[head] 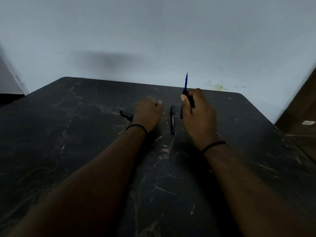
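Observation:
My right hand grips a dark pen part with a blue refill sticking straight up out of it, tip uppermost. A black pen barrel with white lettering lies on the table between my two hands. My left hand rests on the table with its fingers curled into a loose fist, and I cannot see anything in it. A short black pen cap lies just left of that hand, partly hidden behind it.
The dark marbled table reaches back to a pale wall. A brown wooden surface stands past the table's right edge. Each wrist wears a thin black band.

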Action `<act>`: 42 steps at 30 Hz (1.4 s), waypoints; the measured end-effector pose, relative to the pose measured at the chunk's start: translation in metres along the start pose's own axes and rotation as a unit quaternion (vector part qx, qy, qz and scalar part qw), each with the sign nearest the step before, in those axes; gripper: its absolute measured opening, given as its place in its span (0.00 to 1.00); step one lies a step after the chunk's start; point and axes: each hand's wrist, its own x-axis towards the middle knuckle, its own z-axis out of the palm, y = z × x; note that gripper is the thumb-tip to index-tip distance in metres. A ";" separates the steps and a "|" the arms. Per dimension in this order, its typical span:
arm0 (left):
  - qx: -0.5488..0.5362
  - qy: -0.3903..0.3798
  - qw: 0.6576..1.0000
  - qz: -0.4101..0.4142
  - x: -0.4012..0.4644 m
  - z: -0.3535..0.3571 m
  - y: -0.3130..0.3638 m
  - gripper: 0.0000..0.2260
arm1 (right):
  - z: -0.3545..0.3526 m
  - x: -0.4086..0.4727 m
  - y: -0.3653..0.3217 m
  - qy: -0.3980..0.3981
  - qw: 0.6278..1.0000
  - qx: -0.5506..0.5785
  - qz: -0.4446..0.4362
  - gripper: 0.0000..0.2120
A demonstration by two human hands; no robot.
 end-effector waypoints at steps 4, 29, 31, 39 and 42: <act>-0.277 0.102 0.952 -0.076 0.005 -0.003 0.003 0.18 | -0.001 0.001 0.000 -0.061 0.997 -0.036 -0.009 0.10; -0.522 0.020 0.829 -0.200 -0.002 -0.007 0.001 0.09 | -0.008 0.002 -0.007 -0.183 0.977 -0.107 0.028 0.09; -0.521 0.020 0.830 -0.200 -0.001 -0.006 0.000 0.09 | -0.008 0.002 -0.007 -0.179 0.977 -0.110 0.029 0.10; -0.526 0.011 0.829 -0.188 0.001 -0.002 -0.004 0.11 | -0.006 0.003 -0.008 -0.168 0.976 -0.131 0.040 0.10; -0.524 0.010 0.829 -0.194 0.002 -0.002 -0.006 0.10 | -0.007 0.003 -0.009 -0.165 0.978 -0.123 0.035 0.10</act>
